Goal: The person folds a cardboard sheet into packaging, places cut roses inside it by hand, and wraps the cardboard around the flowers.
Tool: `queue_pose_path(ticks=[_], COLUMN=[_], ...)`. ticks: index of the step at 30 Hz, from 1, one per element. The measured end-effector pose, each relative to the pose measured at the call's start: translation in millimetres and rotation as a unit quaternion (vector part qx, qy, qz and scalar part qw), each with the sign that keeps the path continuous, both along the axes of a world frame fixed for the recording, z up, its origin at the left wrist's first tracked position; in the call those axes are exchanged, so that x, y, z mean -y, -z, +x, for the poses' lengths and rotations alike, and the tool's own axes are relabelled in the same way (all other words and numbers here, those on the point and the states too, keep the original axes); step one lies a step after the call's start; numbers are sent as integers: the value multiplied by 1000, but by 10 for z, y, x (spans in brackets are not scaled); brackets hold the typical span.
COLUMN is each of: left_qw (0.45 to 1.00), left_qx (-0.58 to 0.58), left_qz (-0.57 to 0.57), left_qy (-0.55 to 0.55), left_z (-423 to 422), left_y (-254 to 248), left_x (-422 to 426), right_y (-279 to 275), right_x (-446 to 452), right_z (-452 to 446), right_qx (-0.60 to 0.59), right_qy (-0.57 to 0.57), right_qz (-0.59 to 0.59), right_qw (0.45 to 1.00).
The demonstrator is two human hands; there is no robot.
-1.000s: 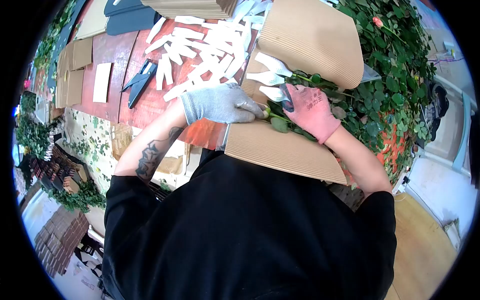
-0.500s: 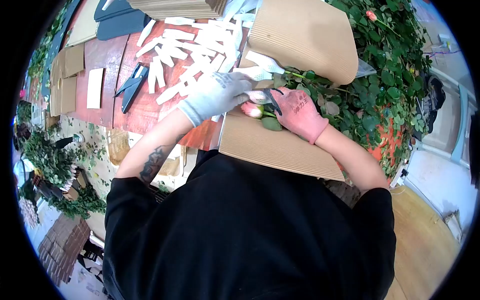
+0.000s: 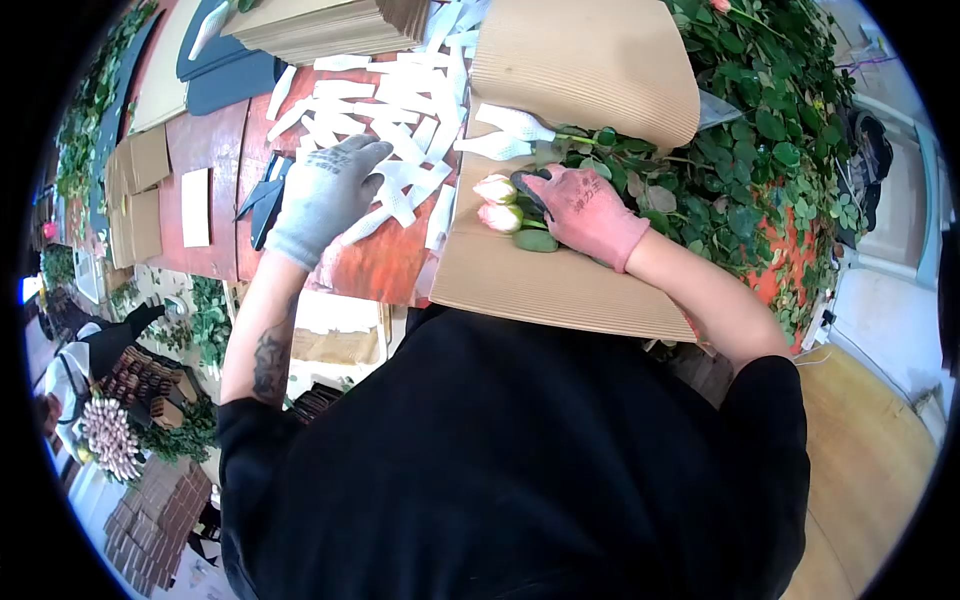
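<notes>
My left hand (image 3: 335, 190), in a grey glove, hovers over loose white mesh sleeves (image 3: 400, 190) on the red table, thumb apart from the fingers, with nothing visible in it. My right hand (image 3: 590, 212), in a pink glove with dark fingertips, is closed just behind two pink-and-white roses on corrugated cardboard (image 3: 560, 290). The upper rose (image 3: 495, 188) looks paler; the lower rose (image 3: 500, 217) has a green leaf beside it. My fingers hide the stems and the exact grip. Above them lie two white-sleeved flower heads (image 3: 515, 122), their stems pointing right.
A raised cardboard flap (image 3: 590, 70) stands behind the flowers. Leafy rose stems (image 3: 760, 150) cover the right side. A dark stapler-like tool (image 3: 264, 200) and a white card (image 3: 196, 207) lie at left. A cardboard stack (image 3: 320, 35) stands at the back.
My left hand has left the roses and moved left over the loose sleeves. My right hand stays by the roses. The upper rose, earlier covered by my fingers and white mesh, now shows.
</notes>
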State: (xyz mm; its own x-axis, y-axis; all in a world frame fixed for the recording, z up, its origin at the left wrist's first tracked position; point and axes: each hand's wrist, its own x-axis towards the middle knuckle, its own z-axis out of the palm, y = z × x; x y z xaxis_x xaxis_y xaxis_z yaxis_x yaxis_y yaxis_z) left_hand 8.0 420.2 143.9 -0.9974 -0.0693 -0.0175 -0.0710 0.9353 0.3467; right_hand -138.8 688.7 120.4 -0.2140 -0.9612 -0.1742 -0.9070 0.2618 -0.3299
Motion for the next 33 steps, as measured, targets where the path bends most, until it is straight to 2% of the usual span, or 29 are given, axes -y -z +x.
queue_pose_path(ticks=[1, 3, 5, 6, 10, 11, 13, 15, 17, 18, 21, 22, 23, 25, 26, 28, 29, 31, 33], left_qw=[1000, 969, 904, 909, 884, 883, 922, 928, 933, 936, 934, 932, 932, 938, 938, 926, 925, 937, 946], left_qx=[-1, 1, 42, 207, 245, 247, 141, 159, 177, 191, 222, 233, 232, 156, 156, 258, 259, 170, 137], left_qz=[-2, 185, 316, 286, 315, 314, 246, 221, 201, 190, 184, 186, 185, 194, 195, 197, 198, 222, 217], left_qy=[2, 162, 286, 221, 246, 246, 264, 253, 240, 225, 210, 208, 207, 240, 239, 194, 197, 211, 198], left_z=[-73, -189, -365, -412, -394, -391, -441, -452, -443, -430, -415, -429, -428, -384, -390, -408, -395, -375, -441], left_y=[-108, -239, -118, -282, -58, -70, -100, -53, -42, -54, -118, -140, -105, 11, -11, -76, -51, 10, -71], left_x=[-48, -271, -488, -589, -532, -564, -599, -649, -670, -674, -696, -691, -677, -663, -666, -692, -686, -666, -656], right_y=[0, -2, -23, -39, -126, -119, -171, -245, -317, -313, -130, -128, -114, -59, -99, -107, -115, -125, -107], right_x=[14, 25, 38, 24, -11, -24, 21, 40, 40, 75, 152, 175, 165, 100, 79, 45, 30, 32, 46], right_z=[-5, 1, -15, -20, -30, -19, -21, -15, -32, -49, -84, -49, -51, -52, -70, -67, -66, -42, -22], right_qx=[4, -4, -19, -31, -63, -63, -82, -99, -97, -113, -157, -143, -143, -135, -133, -146, -160, -146, -161], right_qy=[-2, -7, -13, -18, -20, -28, -43, -58, 2, 36, 51, 64, 63, 25, 27, 29, 33, 24, 18], right_qz=[17, 32, 46, 49, 80, 81, 114, 150, -18, -60, -32, 42, 41, 65, 66, 56, 47, 38, 50], right_qw=[1000, 999, 999, 998, 995, 994, 989, 982, 995, 991, 986, 987, 987, 988, 989, 987, 986, 988, 986])
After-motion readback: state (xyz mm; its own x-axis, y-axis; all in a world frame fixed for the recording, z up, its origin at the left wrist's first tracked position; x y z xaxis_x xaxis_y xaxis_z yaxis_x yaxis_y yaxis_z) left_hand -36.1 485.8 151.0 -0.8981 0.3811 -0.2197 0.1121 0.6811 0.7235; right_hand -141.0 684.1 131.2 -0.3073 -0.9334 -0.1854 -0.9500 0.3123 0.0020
